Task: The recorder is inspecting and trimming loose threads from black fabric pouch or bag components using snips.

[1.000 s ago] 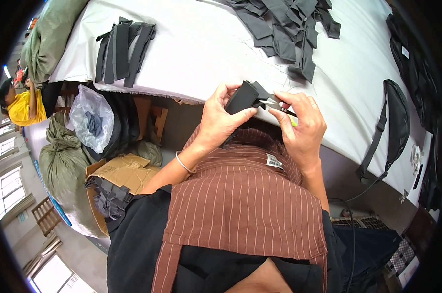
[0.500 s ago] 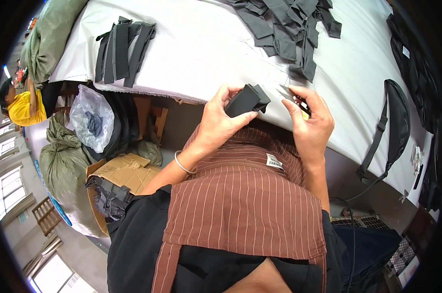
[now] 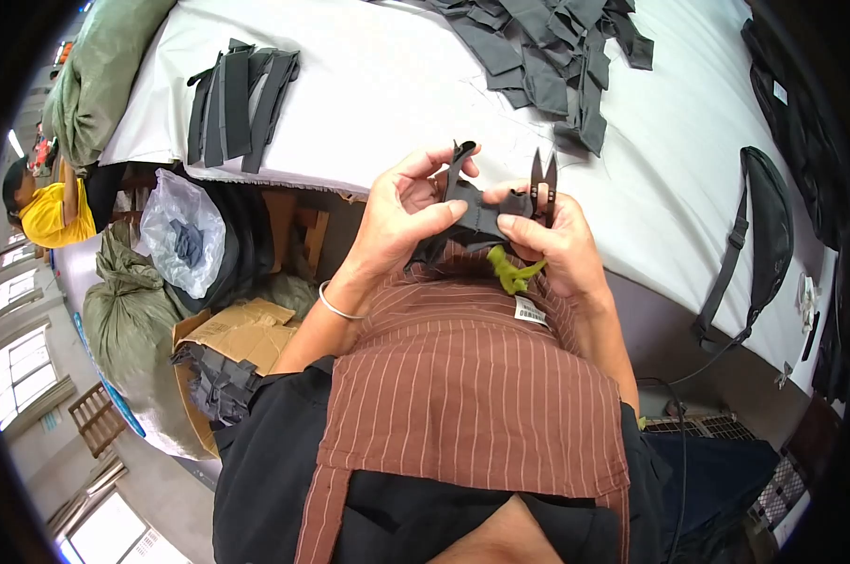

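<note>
A dark grey fabric strip [image 3: 482, 218] is stretched between my two hands in front of the apron, with a line of stitching across it. My left hand [image 3: 398, 211] grips its left part, thumb on top, while one end sticks up past the fingers. With thumb and fingers, my right hand [image 3: 564, 246] pinches the strip's right side. That same hand also keeps a small pair of scissors [image 3: 543, 177] tucked in its fingers, blades pointing away from me and slightly apart. A yellow-green cloth tie [image 3: 512, 272] hangs below the right hand; where it is fastened is hidden.
On the white-covered table [image 3: 368, 103] lie a heap of dark fabric pieces [image 3: 547, 61], a neater strip stack [image 3: 241, 105] and a black waist bag [image 3: 761, 235]. At left are a plastic-lined bin [image 3: 182, 235], a cardboard box [image 3: 241, 334], sacks [image 3: 129, 320] and a person in yellow [image 3: 56, 214].
The folded dark fabric is now opened out between both hands. My right hand has moved left onto it, and the scissors have turned to point away from me. The yellow-green tie has come into view.
</note>
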`<state>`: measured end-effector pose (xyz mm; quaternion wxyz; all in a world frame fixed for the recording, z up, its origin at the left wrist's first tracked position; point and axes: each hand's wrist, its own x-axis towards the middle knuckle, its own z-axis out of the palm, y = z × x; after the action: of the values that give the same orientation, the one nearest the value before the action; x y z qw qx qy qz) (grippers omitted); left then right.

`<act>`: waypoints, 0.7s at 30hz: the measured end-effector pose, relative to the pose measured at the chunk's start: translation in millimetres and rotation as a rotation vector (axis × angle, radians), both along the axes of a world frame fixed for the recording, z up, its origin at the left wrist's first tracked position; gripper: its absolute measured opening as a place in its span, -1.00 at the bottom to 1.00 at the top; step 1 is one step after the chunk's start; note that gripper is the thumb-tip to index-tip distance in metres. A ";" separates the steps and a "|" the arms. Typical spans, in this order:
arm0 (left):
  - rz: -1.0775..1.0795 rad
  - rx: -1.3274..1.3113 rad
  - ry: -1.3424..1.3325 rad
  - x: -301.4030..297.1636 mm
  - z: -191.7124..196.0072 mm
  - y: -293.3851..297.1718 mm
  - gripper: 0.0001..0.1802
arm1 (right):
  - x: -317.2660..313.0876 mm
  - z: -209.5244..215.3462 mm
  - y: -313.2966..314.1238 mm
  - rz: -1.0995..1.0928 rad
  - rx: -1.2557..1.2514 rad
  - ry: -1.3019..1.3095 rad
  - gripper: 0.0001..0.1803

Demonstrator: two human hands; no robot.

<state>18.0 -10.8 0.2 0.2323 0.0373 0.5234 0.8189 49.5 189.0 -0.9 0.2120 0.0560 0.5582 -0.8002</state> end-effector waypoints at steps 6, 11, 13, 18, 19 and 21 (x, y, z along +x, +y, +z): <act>-0.236 -0.536 0.848 -5.5 33.7 5.0 -0.20 | -2.0 -9.6 -4.0 -0.406 -0.506 0.088 -0.86; -0.036 -0.593 0.970 -13.4 46.6 -1.5 -0.38 | 0.3 5.8 -9.8 -0.438 -0.098 0.643 -0.87; -0.057 -0.637 0.970 -21.7 45.7 -7.1 -0.39 | 0.1 10.3 -4.7 -0.440 0.042 0.763 -0.85; 0.210 -0.987 0.974 -23.9 31.4 -5.7 -0.28 | 4.4 12.7 -0.7 -0.350 0.421 1.048 -0.75; 0.204 -1.013 0.993 -26.1 28.2 -6.4 -0.21 | 5.1 12.8 -3.8 -0.312 0.447 1.086 -0.76; 0.111 -0.811 0.656 -23.3 14.8 -6.4 -0.21 | 4.6 9.8 -6.9 -0.225 0.496 1.180 -0.74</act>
<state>-5.3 -17.2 15.0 0.0082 0.1709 0.8449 0.5068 54.1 182.1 8.9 -0.2346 -0.2875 0.7398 -0.5612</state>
